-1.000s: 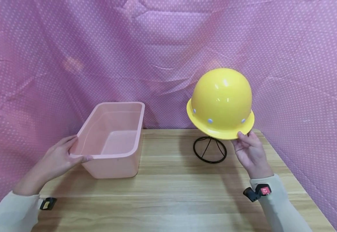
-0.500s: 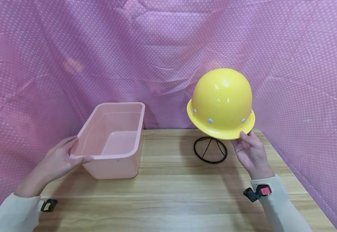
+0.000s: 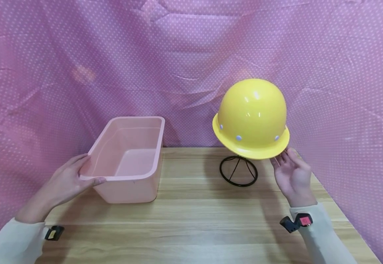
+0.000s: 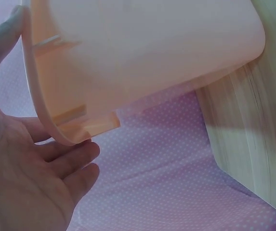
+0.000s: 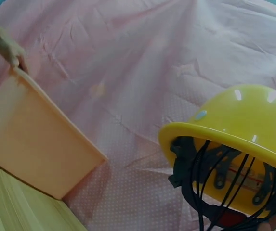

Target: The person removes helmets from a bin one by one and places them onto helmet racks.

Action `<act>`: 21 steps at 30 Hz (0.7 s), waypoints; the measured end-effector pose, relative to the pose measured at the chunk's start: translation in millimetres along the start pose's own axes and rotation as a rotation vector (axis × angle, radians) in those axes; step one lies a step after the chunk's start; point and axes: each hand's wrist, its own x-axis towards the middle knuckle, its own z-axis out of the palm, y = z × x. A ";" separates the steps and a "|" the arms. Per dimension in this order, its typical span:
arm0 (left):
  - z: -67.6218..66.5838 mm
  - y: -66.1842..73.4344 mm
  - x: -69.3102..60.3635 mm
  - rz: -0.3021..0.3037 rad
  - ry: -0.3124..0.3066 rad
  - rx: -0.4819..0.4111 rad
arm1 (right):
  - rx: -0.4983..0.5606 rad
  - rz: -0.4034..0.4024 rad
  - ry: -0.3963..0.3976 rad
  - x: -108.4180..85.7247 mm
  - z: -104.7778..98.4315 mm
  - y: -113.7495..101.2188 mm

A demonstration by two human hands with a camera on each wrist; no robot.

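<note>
A yellow hard hat (image 3: 252,113) sits tilted on a black wire stand (image 3: 238,176) at the right of the table. Its dark inner straps (image 5: 224,168) show in the right wrist view, with the stand's wires under them. My right hand (image 3: 293,179) is just below the hat's right brim, palm up and thumb off the brim. Whether its fingertips touch the hat's underside, I cannot tell. On the left stands a pink plastic bin (image 3: 125,189) with nothing in it. My left hand (image 3: 62,181) holds the bin's near left corner, thumb on the front rim and fingers at the side.
A wooden table (image 3: 191,227) carries the bin and the stand. Pink dotted cloth (image 3: 191,66) hangs behind and on both sides, close to the table's edges. Small black devices (image 3: 55,233) are strapped at both wrists.
My right thumb has let go of the hard hat's brim, and that hand has moved slightly right and down. The hat stays on the stand. My left hand and the bin have not moved.
</note>
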 end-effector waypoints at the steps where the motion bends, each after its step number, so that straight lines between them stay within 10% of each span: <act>1: -0.3 0.1 0.1 0.003 0.001 0.001 | -0.013 -0.017 0.018 0.0 0.9 -1.2; 11: 0.7 0.0 -1.5 0.046 -0.006 -0.003 | -0.278 -0.099 0.237 0.2 11.7 -13.9; 21: 1.3 9.0 1.7 0.180 0.056 0.033 | -0.606 -0.256 0.171 2.0 17.8 -21.9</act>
